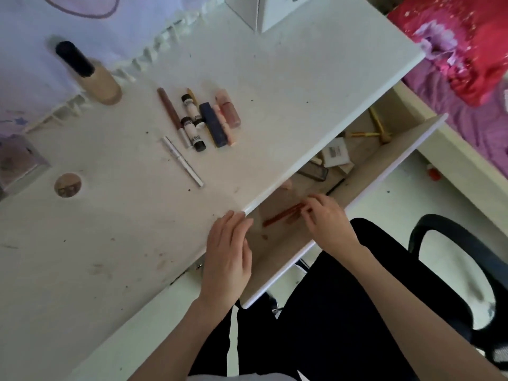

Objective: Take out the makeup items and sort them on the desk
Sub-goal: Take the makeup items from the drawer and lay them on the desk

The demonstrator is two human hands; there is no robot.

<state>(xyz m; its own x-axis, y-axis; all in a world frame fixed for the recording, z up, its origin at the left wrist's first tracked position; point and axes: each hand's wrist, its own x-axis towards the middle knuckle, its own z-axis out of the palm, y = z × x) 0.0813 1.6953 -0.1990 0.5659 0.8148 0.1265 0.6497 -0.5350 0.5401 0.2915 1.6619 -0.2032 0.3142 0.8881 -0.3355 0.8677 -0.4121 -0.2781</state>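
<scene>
Two hands at the open drawer (pixel 365 171) — one resting, one picking.

Left hand (pixel 229 251) lies flat with straight fingers on the desk (pixel 275 92) edge, palm down, forearm reaching up from below. Right hand (pixel 325 218) dips into the drawer just beside it, fingertips curled and pinching the end of a reddish-brown pencil (pixel 283 215) that lies on the drawer floor. Beyond the left hand, well apart, a row of makeup items (pixel 203 119) lies sorted on the desk — a silver pen (pixel 182 161) nearest.
</scene>
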